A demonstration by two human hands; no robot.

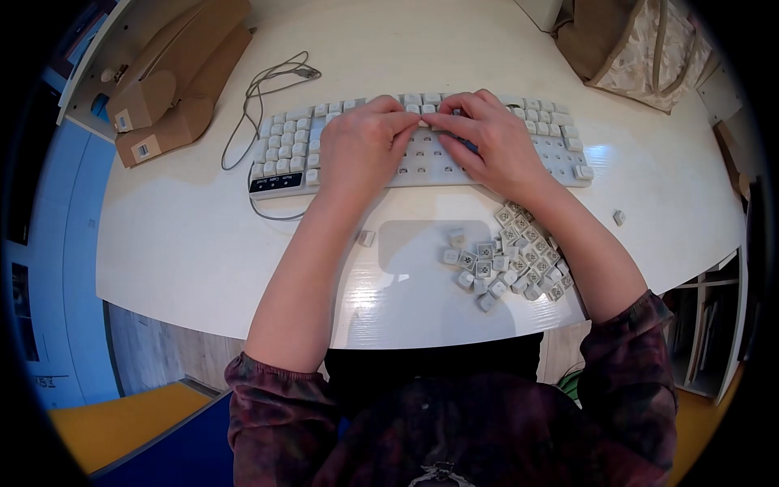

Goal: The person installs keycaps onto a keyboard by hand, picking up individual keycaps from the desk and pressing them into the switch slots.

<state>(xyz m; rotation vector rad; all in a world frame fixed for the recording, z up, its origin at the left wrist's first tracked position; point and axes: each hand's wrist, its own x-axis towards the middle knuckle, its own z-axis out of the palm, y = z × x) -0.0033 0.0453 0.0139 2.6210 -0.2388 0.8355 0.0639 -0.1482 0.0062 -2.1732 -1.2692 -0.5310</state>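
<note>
A white computer keyboard (pixel 280 178) lies on the desk with its indicator panel on the left. My left hand (pixel 363 146) and my right hand (pixel 492 146) meet over its middle, fingertips pinched together at a small white keycap (pixel 423 122). Its exact seating is hidden by my fingers. Below them, bare key sockets (pixel 427 159) show in the lower rows, while keycaps fill the left block and parts of the upper rows. A pile of loose keycaps (pixel 511 264) lies under my right forearm, many with their undersides up.
One loose keycap (pixel 367 238) sits by my left forearm and another keycap (pixel 619 217) is off to the right. A grey cable (pixel 258 89) loops behind the keyboard. Brown cardboard packaging (pixel 174 89) stands at back left, a patterned bag (pixel 641 61) at back right.
</note>
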